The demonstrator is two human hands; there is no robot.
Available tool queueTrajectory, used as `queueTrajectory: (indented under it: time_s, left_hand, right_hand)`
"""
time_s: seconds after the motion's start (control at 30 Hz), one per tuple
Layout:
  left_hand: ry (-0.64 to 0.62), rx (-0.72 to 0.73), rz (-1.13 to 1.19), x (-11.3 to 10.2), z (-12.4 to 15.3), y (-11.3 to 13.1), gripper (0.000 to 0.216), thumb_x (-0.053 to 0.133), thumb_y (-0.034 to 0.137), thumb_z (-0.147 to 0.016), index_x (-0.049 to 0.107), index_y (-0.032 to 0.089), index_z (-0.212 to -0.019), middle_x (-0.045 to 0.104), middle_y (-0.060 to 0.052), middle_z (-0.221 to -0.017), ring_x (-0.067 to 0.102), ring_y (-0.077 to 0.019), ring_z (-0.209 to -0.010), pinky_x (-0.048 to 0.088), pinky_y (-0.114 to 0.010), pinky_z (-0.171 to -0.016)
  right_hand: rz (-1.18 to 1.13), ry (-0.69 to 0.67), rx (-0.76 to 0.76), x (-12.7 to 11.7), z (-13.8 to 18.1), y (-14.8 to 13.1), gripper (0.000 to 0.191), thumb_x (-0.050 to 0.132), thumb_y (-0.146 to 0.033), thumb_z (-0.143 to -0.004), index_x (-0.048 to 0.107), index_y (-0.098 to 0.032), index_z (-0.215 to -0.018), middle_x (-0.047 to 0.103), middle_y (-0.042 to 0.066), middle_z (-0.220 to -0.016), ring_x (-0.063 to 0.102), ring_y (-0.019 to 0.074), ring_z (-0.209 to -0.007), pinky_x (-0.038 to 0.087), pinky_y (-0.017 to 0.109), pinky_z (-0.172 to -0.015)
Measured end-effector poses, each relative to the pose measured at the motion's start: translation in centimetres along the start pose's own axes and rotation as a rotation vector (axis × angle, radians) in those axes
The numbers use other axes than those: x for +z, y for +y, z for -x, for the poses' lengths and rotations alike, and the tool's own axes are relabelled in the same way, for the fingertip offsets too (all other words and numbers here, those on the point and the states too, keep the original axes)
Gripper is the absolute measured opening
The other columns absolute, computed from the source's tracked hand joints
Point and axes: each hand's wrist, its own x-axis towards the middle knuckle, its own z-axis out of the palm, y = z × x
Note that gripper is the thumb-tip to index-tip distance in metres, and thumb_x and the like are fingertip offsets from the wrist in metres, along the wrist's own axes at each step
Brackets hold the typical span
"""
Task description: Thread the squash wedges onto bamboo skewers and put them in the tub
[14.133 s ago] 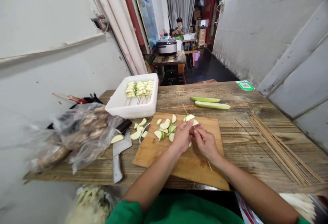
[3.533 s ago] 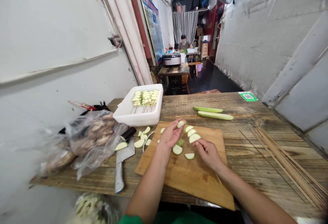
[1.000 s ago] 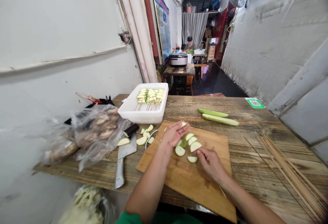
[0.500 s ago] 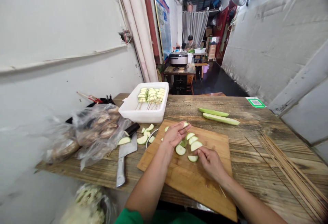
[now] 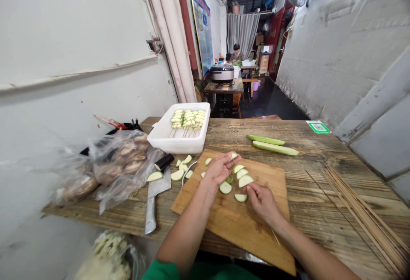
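Note:
My right hand [image 5: 263, 199] is closed around a bamboo skewer [image 5: 276, 237], whose tail end shows past the wrist. Several half-moon zucchini slices [image 5: 245, 181] are threaded on it, above my fingers. At the skewer's far end, my left hand [image 5: 219, 169] pinches another zucchini slice [image 5: 234, 155] between thumb and fingertips, palm turned up. Whether the tip has pierced that slice is too small to tell. Beneath my hands, loose zucchini slices [image 5: 225, 187] lie on the wooden cutting board [image 5: 246, 237].
A white tub [image 5: 176, 144] of filled skewers stands behind the board. Left of it lie a cleaver [image 5: 151, 211], more slices and bagged mushrooms [image 5: 128, 156]. Zucchini halves [image 5: 275, 148] and bare skewers [image 5: 358, 211] lie to the right. A person [image 5: 236, 53] sits far back.
The view has shifted very slightly. Both hands stay almost where they were, with the skewer and the pinched slice held as before.

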Motion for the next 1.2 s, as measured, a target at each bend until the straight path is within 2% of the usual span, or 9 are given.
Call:
queueTrajectory:
  time_s: [0.17, 0.3, 0.37, 0.5, 0.67, 0.83, 1.0, 1.13, 1.2]
  left_hand:
    - [-0.040, -0.019, 0.042, 0.3, 0.0, 0.3, 0.013, 0.054, 0.020, -0.078, 0.059, 0.011, -0.086, 0.065, -0.011, -0.093, 0.061, -0.0200, -0.093, 0.047, -0.032, -0.081]
    - [-0.037, 0.190, -0.060, 0.6, 0.1, -0.4, 0.018, 0.056, 0.021, -0.077, 0.059, 0.011, -0.092, 0.065, -0.012, -0.094, 0.062, -0.0196, -0.091, 0.045, -0.030, -0.084]
    - [-0.027, 0.250, -0.094, 0.8, 0.2, -0.8, 0.020, 0.058, 0.021, -0.076, 0.059, 0.012, -0.093, 0.066, -0.012, -0.092, 0.062, -0.0199, -0.089, 0.045, -0.031, -0.084]
    - [0.016, 0.242, -0.093, 1.1, 0.3, -1.1, 0.015, 0.058, 0.021, -0.075, 0.058, 0.011, -0.087, 0.066, -0.013, -0.089, 0.063, -0.0211, -0.086, 0.046, -0.035, -0.082]
    - [0.003, 0.216, -0.063, 0.9, 0.3, -1.1, 0.012, 0.057, 0.019, -0.076, 0.058, 0.011, -0.085, 0.066, -0.013, -0.087, 0.062, -0.0231, -0.089, 0.047, -0.037, -0.081]
    - [0.002, 0.213, -0.066, 0.8, 0.2, -1.2, 0.010, 0.058, 0.017, -0.074, 0.060, 0.010, -0.080, 0.067, -0.012, -0.083, 0.064, -0.0205, -0.084, 0.047, -0.033, -0.080]
    - [-0.050, 0.160, -0.116, 1.3, 0.6, -1.9, 0.012, 0.056, 0.018, -0.075, 0.061, 0.009, -0.082, 0.067, -0.011, -0.075, 0.063, -0.0193, -0.080, 0.049, -0.031, -0.076]
    - [-0.042, 0.156, -0.201, 1.5, 0.7, -2.2, 0.024, 0.057, 0.029, -0.075, 0.061, 0.009, -0.087, 0.067, -0.013, -0.086, 0.062, -0.0209, -0.086, 0.049, -0.032, -0.076]
    - [0.017, 0.236, -0.269, 1.3, 0.8, -1.7, 0.031, 0.055, 0.035, -0.076, 0.060, 0.011, -0.094, 0.065, -0.014, -0.097, 0.060, -0.0205, -0.092, 0.047, -0.032, -0.079]
  right_hand:
    - [-0.018, 0.002, 0.001, 0.0, -0.1, -0.1, 0.027, 0.036, -0.029, -0.085, 0.055, -0.016, -0.071, 0.056, 0.001, -0.060, 0.049, 0.0128, -0.053, 0.036, 0.021, -0.050]
    - [-0.037, 0.009, -0.027, 0.0, 0.0, -0.2, 0.026, 0.036, -0.028, -0.085, 0.055, -0.016, -0.071, 0.055, 0.001, -0.060, 0.049, 0.0127, -0.054, 0.036, 0.021, -0.051]
    - [-0.039, 0.013, -0.045, 0.0, 0.0, -0.2, 0.026, 0.036, -0.028, -0.085, 0.055, -0.016, -0.071, 0.054, 0.000, -0.060, 0.049, 0.0125, -0.054, 0.037, 0.020, -0.051]
    - [-0.034, 0.011, -0.056, 0.2, 0.0, -0.2, 0.025, 0.036, -0.027, -0.085, 0.054, -0.016, -0.071, 0.053, 0.000, -0.058, 0.047, 0.0120, -0.051, 0.036, 0.020, -0.048]
    - [-0.032, 0.014, -0.059, 0.4, 0.2, 0.1, 0.026, 0.035, -0.028, -0.085, 0.053, -0.017, -0.070, 0.051, 0.000, -0.057, 0.046, 0.0123, -0.051, 0.035, 0.021, -0.049]
    - [-0.025, 0.026, -0.053, 0.4, 0.1, 0.2, 0.026, 0.035, -0.028, -0.085, 0.053, -0.017, -0.071, 0.052, 0.001, -0.058, 0.047, 0.0128, -0.051, 0.035, 0.021, -0.049]
    - [-0.017, 0.057, -0.041, 0.4, -0.1, 0.1, 0.026, 0.036, -0.027, -0.084, 0.056, -0.016, -0.071, 0.053, 0.001, -0.058, 0.048, 0.0128, -0.051, 0.035, 0.021, -0.048]
    - [-0.034, 0.078, -0.043, 0.2, -0.3, 0.4, 0.026, 0.037, -0.027, -0.084, 0.058, -0.014, -0.075, 0.057, 0.002, -0.062, 0.051, 0.0131, -0.054, 0.037, 0.020, -0.050]
    - [-0.030, 0.117, -0.044, 0.0, -0.5, 0.7, 0.026, 0.037, -0.027, -0.084, 0.058, -0.014, -0.078, 0.060, 0.003, -0.065, 0.053, 0.0136, -0.057, 0.038, 0.021, -0.053]
